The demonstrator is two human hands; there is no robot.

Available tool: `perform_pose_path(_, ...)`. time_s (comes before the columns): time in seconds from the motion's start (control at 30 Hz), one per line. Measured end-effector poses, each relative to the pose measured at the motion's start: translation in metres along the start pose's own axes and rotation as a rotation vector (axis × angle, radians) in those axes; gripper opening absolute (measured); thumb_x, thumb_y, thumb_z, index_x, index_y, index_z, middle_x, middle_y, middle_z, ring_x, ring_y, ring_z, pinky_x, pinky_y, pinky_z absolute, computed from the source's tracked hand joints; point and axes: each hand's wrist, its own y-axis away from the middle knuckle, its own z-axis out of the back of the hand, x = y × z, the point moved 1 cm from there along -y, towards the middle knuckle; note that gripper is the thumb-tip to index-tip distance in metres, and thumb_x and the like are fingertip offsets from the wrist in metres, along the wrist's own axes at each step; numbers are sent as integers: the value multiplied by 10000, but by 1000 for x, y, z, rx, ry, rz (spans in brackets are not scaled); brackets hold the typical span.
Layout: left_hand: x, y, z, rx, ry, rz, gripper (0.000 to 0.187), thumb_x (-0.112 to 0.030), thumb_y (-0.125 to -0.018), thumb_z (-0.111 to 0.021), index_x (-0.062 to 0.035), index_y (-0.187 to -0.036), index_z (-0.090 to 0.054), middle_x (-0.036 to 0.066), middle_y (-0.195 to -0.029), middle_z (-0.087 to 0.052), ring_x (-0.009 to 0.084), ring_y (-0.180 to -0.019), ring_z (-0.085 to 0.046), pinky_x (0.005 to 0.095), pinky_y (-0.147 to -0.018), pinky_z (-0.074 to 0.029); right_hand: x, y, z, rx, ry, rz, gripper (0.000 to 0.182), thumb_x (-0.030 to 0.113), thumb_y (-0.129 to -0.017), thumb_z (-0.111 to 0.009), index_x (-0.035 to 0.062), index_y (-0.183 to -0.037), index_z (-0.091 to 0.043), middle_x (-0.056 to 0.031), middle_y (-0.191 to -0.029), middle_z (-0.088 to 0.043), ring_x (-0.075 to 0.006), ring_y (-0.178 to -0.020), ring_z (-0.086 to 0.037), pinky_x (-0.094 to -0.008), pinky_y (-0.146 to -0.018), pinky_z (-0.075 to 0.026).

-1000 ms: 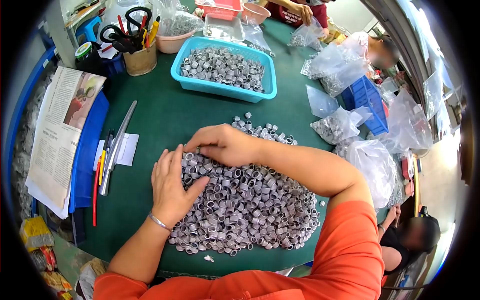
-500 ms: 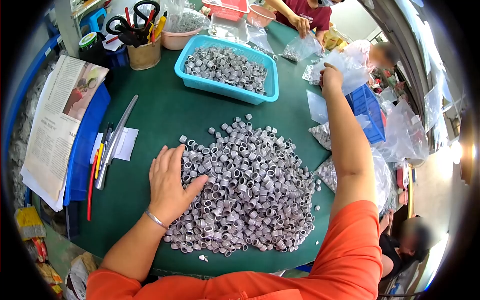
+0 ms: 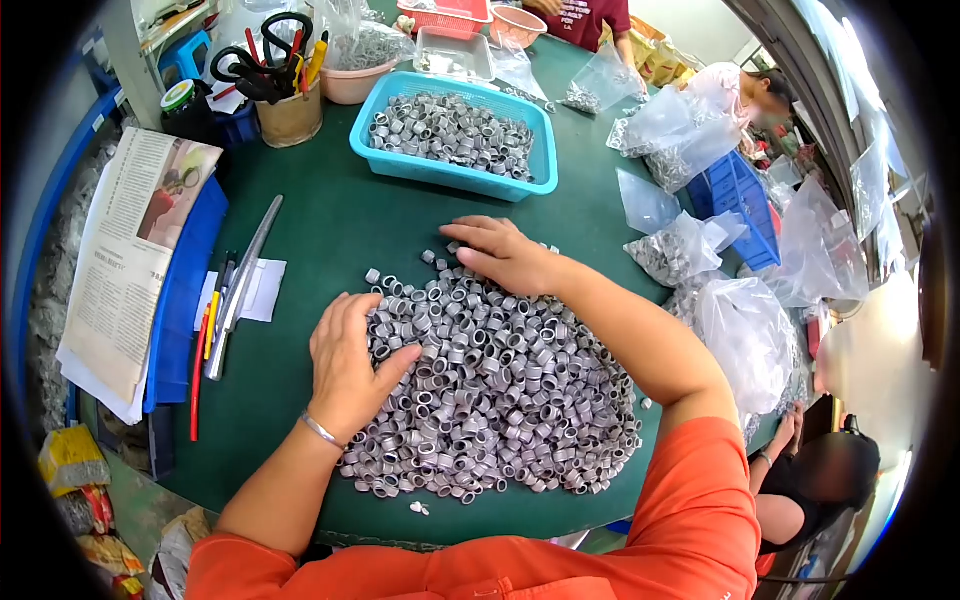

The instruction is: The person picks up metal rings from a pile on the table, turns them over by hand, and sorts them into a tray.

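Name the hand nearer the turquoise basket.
Right. The right hand is before the turquoise basket, at the far edge of the ring pile; the left hand, farther back, at the pile's left side.

The right hand [image 3: 508, 260] obscures the far edge of the ring pile [image 3: 500, 400]. Fine print on the newspaper [image 3: 112, 265] is illegibly small. The top edge crops the red tray [image 3: 450, 22] and maroon shirt [image 3: 578, 22]. The head [image 3: 838, 468] at lower right is blurred.
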Motion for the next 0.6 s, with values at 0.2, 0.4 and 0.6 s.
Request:
perform_pose_path(0.2,1,1,-3,-6,9,-14,616,-323,-747,-700,-29,-1209,-419,205,-1227,-467,387,-1207,-390,446,-994,-290,11,-27,-9,387,111,-258,351,451,-870,-507,215,-1100,-631,-67,-1176,-531,-323,-1168,-434,-655,-937,-238)
perform_pose_path(0.4,5,-1,-3,-15,120,-22,588,-326,-729,-705,-44,-1183,-461,149,-1170,-527,323,-1150,-444,442,-968,-306,46,-16,-17,339,337,-269,342,434,-847,-542,184,-1057,-643,-63,-1122,-539,-317,-1128,-446,-601,-927,-307)
perform_pose_path(0.6,2,-3,4,12,99,-86,530,-294,-736,-677,-104,-1194,-489,103,-1166,-537,307,-1116,-471,398,-950,-338,81,22,-23,165,414,-220,273,304,-882,-523,161,-1103,-598,-45,-1182,-515,-308,-1118,-448,-494,-937,-331)
